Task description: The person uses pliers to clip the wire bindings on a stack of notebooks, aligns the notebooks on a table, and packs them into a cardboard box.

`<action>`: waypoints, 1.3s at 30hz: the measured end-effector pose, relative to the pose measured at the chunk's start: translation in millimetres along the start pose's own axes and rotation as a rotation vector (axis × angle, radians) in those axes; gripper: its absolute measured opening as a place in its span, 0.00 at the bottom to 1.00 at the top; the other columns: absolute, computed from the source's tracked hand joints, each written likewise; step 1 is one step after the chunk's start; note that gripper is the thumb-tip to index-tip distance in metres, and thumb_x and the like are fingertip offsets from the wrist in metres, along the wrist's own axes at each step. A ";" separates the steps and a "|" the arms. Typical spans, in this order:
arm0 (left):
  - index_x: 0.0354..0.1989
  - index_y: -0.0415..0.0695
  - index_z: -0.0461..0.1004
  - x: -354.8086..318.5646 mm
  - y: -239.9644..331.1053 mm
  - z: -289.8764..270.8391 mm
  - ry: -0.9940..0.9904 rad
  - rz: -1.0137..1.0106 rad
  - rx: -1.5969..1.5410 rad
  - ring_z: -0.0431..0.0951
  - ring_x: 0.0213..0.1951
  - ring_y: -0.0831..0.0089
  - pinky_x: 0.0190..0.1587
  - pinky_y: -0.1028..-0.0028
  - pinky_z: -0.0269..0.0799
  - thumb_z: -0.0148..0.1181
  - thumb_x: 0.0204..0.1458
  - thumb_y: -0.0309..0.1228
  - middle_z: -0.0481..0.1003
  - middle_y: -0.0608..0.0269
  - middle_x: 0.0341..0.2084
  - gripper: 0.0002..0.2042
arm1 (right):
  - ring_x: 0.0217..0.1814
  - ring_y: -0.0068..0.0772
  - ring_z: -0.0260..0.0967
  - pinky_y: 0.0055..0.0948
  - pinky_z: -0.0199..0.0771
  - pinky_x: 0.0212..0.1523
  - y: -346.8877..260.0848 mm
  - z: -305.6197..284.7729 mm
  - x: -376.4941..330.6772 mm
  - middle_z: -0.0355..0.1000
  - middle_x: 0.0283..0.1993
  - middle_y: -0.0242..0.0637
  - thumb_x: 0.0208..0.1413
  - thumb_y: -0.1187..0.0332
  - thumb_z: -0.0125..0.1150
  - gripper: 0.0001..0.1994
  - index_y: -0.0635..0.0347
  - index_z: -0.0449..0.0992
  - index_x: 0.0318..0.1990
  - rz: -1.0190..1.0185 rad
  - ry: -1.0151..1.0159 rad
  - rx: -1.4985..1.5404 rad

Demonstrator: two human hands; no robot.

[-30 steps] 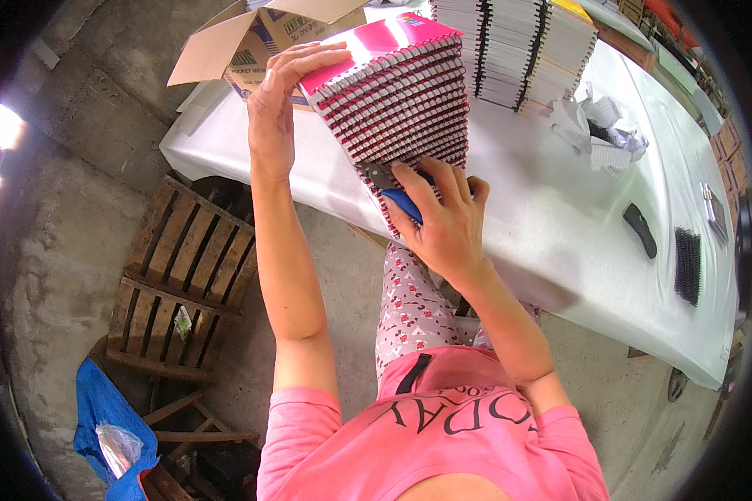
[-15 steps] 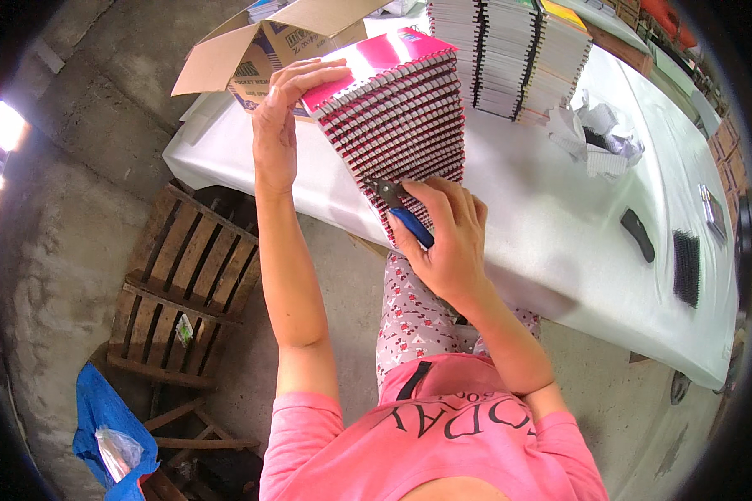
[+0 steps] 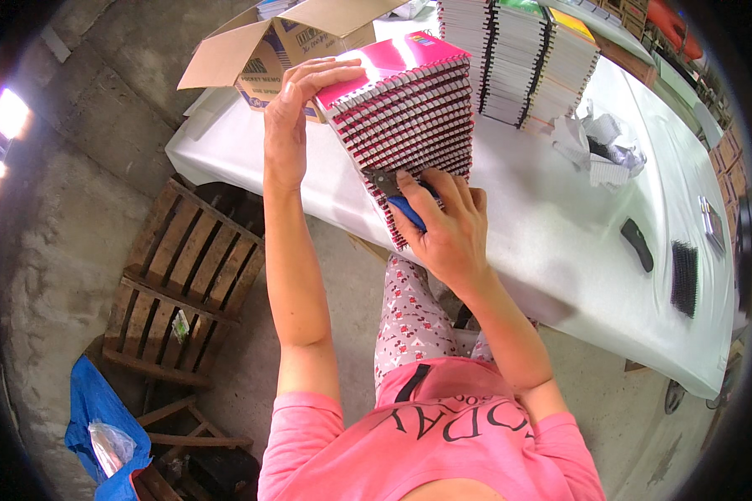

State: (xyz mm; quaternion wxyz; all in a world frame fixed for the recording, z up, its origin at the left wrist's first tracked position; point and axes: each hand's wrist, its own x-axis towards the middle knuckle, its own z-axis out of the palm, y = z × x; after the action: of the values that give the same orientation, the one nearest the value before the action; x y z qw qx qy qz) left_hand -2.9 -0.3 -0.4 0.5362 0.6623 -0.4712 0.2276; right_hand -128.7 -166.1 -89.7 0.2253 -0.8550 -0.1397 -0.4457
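Observation:
A tall stack of spiral notebooks (image 3: 414, 125) with pink covers stands near the table edge, its bound spines towards me. My left hand (image 3: 297, 104) lies with stretched fingers over the top cover's left corner, against the stack's side. In my right hand (image 3: 453, 221) is a pair of wire cutters (image 3: 408, 214) with blue handles and a dark head. Their jaws touch the coil ends along the left edge of the spines, partway down the stack. The fingers partly hide the cutters.
An opened cardboard box (image 3: 259, 71) stands behind on the left. More spiral notebooks (image 3: 510, 71) are stacked at the back, beside crumpled paper (image 3: 602, 146). To the right lie a black curved object (image 3: 637, 244) and black binding coils (image 3: 684, 280). A wooden pallet (image 3: 184, 275) is left of the white-covered table (image 3: 551, 242).
The cutters have moved slightly up the left edge of the stack, and my right hand has closed further around the handles. My left hand stays on the top cover. The view has shifted a little.

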 end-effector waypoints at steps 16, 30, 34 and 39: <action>0.44 0.33 0.75 -0.6 2.5 0.7 -0.009 0.013 0.018 0.64 0.56 0.64 0.61 0.66 0.53 0.26 0.60 0.51 0.73 0.51 0.45 0.34 | 0.43 0.35 0.66 0.38 0.57 0.47 -13.1 -2.6 -11.8 0.68 0.41 0.35 0.51 0.60 0.61 0.18 0.50 0.69 0.49 0.170 0.066 0.189; 0.41 0.37 0.78 1.6 0.3 3.4 0.040 0.008 -0.018 0.65 0.54 0.64 0.59 0.65 0.55 0.29 0.58 0.49 0.76 0.57 0.44 0.32 | 0.46 0.33 0.64 0.40 0.54 0.47 -0.4 -4.0 7.9 0.65 0.43 0.32 0.45 0.59 0.64 0.20 0.46 0.71 0.48 0.003 0.073 -0.026; 0.42 0.36 0.77 1.2 2.3 3.0 0.032 0.003 -0.004 0.65 0.55 0.63 0.60 0.66 0.54 0.28 0.58 0.50 0.75 0.54 0.45 0.32 | 0.41 0.32 0.66 0.35 0.61 0.39 -0.9 -7.8 8.8 0.67 0.39 0.31 0.46 0.60 0.64 0.19 0.47 0.71 0.47 -0.008 0.014 0.003; 0.44 0.33 0.75 0.2 0.8 1.2 0.004 0.001 -0.016 0.64 0.56 0.63 0.61 0.66 0.52 0.25 0.60 0.50 0.73 0.51 0.46 0.34 | 0.31 0.34 0.68 0.29 0.65 0.28 -2.2 -4.7 7.6 0.68 0.33 0.34 0.49 0.61 0.63 0.14 0.51 0.70 0.43 0.280 -0.152 0.628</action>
State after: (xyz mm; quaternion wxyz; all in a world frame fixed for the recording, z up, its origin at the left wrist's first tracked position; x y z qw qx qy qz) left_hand -3.8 -1.5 -0.2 0.5423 0.6575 -0.4721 0.2253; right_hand -128.7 -166.3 -80.5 0.5252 -0.7856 -0.1677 -0.2807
